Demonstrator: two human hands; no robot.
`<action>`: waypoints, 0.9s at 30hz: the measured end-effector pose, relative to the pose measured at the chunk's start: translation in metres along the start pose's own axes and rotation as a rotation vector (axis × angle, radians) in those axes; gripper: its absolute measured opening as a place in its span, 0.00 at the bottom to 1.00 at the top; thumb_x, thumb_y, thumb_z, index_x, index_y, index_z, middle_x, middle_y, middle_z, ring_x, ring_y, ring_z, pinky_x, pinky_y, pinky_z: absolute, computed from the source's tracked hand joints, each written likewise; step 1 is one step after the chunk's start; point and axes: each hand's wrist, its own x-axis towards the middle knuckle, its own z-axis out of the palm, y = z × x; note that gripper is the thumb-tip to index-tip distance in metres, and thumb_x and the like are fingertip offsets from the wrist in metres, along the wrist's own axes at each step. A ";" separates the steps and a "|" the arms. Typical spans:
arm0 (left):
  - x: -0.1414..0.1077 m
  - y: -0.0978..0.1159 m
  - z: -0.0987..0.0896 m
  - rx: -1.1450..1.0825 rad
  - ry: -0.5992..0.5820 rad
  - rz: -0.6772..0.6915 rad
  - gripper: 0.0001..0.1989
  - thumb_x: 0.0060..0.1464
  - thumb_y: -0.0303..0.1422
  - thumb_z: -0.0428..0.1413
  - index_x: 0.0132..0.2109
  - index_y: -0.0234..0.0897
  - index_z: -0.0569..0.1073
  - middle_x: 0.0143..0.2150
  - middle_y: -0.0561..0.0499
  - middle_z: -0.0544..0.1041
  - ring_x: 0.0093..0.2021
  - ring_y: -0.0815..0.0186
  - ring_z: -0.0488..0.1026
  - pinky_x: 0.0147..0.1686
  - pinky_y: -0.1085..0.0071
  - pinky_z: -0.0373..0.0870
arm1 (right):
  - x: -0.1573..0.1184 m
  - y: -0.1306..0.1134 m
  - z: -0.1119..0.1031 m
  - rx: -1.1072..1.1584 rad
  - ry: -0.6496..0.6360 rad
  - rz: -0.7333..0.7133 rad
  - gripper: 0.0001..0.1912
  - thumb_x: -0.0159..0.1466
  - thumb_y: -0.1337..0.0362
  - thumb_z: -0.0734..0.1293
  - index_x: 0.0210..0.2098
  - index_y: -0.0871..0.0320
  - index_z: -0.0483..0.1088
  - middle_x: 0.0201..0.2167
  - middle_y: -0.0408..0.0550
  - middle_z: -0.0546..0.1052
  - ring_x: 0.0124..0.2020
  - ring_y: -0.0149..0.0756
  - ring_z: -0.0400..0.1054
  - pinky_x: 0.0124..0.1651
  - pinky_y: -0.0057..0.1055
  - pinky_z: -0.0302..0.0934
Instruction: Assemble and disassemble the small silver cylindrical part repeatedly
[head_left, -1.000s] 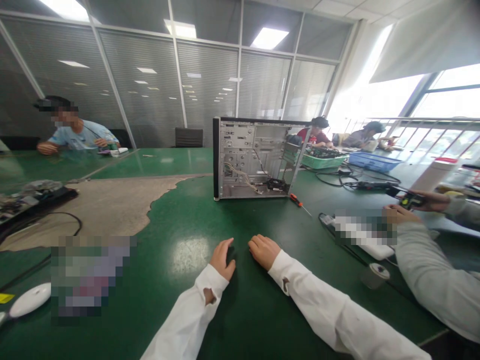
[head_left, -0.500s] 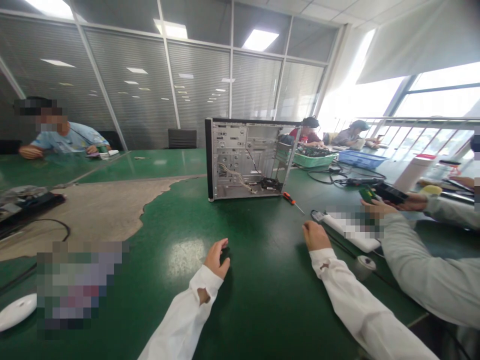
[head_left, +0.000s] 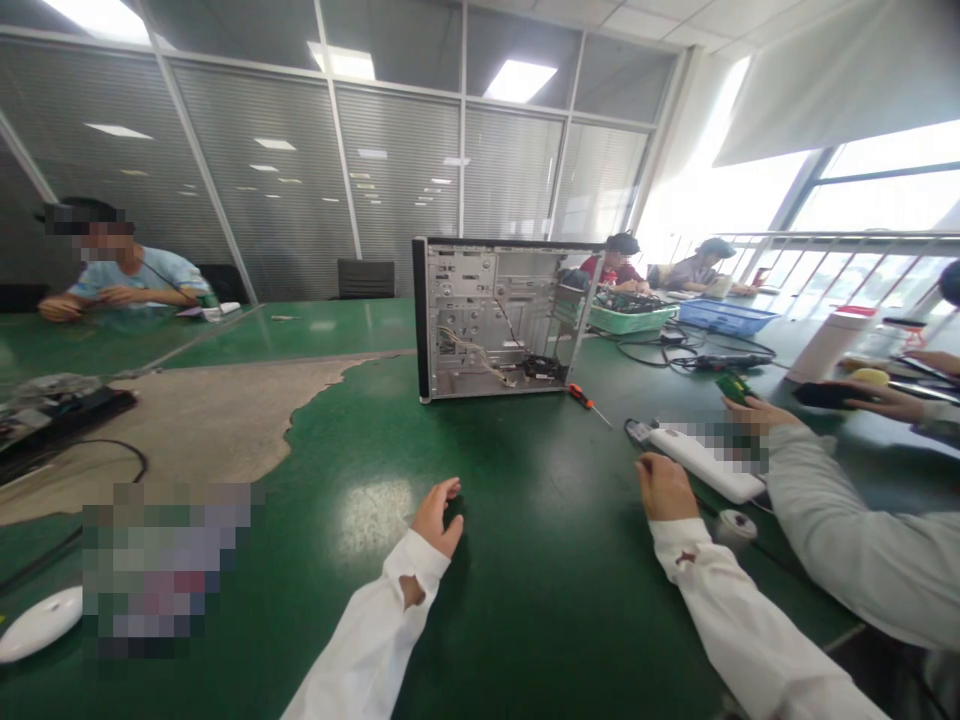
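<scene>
Green desk [head_left: 525, 620] fills the lower frame, a torn tan sheet [head_left: 217, 410] at left. Slatted glass partition [head_left: 405, 150] spans the upper left and centre; bright windows [head_left: 885, 190], upper right. Open computer case [head_left: 502, 320] stands upright at frame centre, interior facing you. White power strip [head_left: 705, 465], right of centre; its print is blurred. Your left hand [head_left: 437, 518], lower centre: empty, thumb and fingers apart. Your right hand [head_left: 666, 487], just beside the strip: fingers curled, grip cannot be told. Orange-handled screwdriver [head_left: 581, 397] lies beside the case's lower right corner.
</scene>
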 end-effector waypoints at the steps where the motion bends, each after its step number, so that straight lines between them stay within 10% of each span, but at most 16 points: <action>1: 0.000 0.000 0.000 -0.003 0.003 -0.002 0.24 0.37 0.21 0.49 0.45 0.38 0.63 0.41 0.46 0.70 0.41 0.62 0.67 0.39 0.63 0.64 | -0.001 0.000 -0.002 0.011 0.002 -0.003 0.15 0.60 0.61 0.50 0.35 0.62 0.61 0.29 0.54 0.67 0.33 0.41 0.59 0.38 0.35 0.55; 27: -0.001 -0.005 0.000 0.094 -0.041 0.043 0.23 0.39 0.22 0.47 0.47 0.35 0.61 0.42 0.45 0.69 0.42 0.63 0.67 0.40 0.63 0.64 | -0.020 0.007 -0.055 -0.143 0.092 -0.047 0.14 0.57 0.60 0.55 0.34 0.61 0.66 0.31 0.51 0.72 0.31 0.40 0.65 0.35 0.33 0.52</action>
